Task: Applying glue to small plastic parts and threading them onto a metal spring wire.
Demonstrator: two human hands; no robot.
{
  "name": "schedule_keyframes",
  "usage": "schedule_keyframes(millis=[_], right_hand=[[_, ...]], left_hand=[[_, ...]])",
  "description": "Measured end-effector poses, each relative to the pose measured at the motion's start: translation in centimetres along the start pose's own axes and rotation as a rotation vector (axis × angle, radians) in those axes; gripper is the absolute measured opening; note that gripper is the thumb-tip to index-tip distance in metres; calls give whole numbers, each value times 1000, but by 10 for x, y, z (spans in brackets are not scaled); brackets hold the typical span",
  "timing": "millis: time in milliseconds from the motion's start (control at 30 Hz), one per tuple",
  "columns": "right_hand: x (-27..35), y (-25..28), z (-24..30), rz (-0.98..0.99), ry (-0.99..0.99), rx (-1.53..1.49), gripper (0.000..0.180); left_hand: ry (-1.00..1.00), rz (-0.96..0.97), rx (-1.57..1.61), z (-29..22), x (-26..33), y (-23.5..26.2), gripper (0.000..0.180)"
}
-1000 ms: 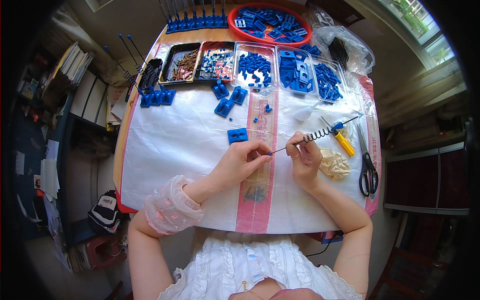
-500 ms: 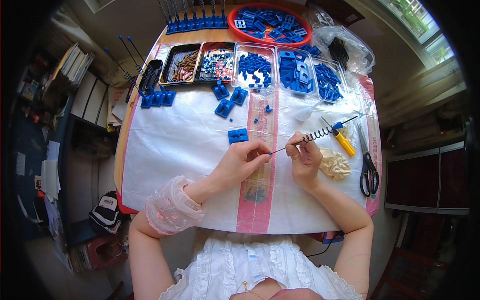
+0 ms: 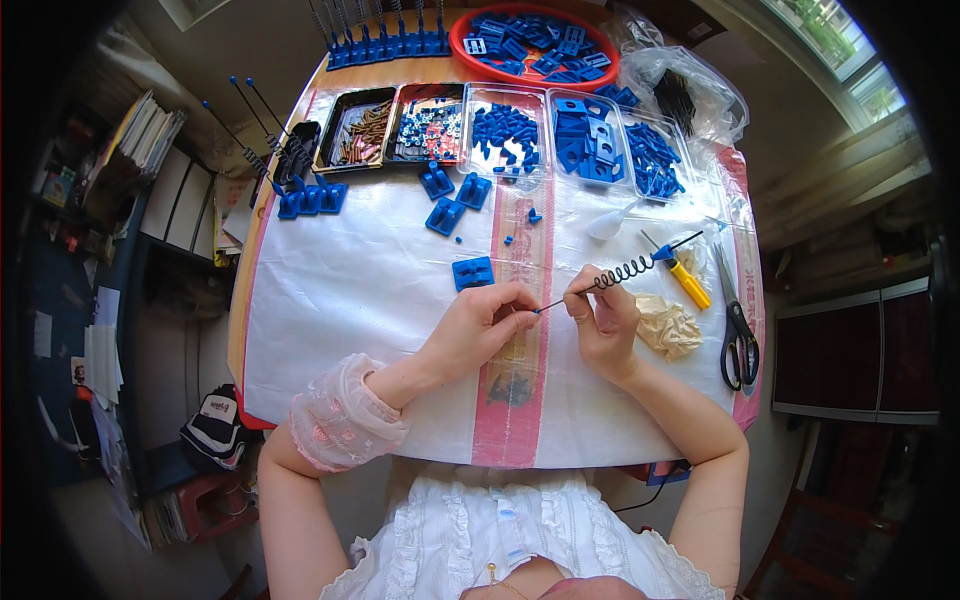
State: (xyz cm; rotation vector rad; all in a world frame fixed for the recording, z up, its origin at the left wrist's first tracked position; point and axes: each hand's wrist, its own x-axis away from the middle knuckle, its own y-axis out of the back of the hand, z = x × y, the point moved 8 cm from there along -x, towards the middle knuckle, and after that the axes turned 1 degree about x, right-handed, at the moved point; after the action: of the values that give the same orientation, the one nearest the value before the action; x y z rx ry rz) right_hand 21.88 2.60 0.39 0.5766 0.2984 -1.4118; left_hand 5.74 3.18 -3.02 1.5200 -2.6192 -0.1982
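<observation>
Between my hands runs a black coiled spring rod (image 3: 622,273), its right end pointing up and to the right with a blue cone-shaped piece (image 3: 664,254) on it. My left hand (image 3: 492,318) pinches a small blue tip (image 3: 538,311) at the rod's left end. Thumb and forefinger of my right hand (image 3: 606,322) are closed on the rod just below the coil. Beyond my left hand lies a blue square base (image 3: 473,272). A yellow-handled screwdriver (image 3: 689,285) and a crumpled cream-coloured wad (image 3: 669,327) rest right of my right hand.
Trays of brass screws (image 3: 366,130), nuts (image 3: 428,125) and blue parts (image 3: 505,130) line the far side. Behind them stands a red basin (image 3: 460,50) of blue pieces. Black scissors (image 3: 738,345) lie at right; several blue bases (image 3: 445,216) sit mid-table. Finished-looking spring units (image 3: 312,199) stand far left.
The rod and my right hand have shifted slightly left and up. My left hand keeps its pinch on the tip, nearly in place.
</observation>
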Motion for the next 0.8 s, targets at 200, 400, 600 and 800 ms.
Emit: schedule_keyframes(millis=[200, 400, 600, 800], right_hand=[[0, 0, 0, 15, 9, 25, 16], [-1, -1, 2, 24, 32, 51, 15], [1, 0, -2, 17, 32, 65, 15], [2, 0, -3, 21, 21, 67, 14]], left_hand=[[-6, 7, -10, 1, 0, -1, 11], [-25, 1, -19, -5, 0, 0, 11], [-23, 7, -38, -2, 0, -1, 11], [-29, 9, -51, -4, 0, -2, 12]])
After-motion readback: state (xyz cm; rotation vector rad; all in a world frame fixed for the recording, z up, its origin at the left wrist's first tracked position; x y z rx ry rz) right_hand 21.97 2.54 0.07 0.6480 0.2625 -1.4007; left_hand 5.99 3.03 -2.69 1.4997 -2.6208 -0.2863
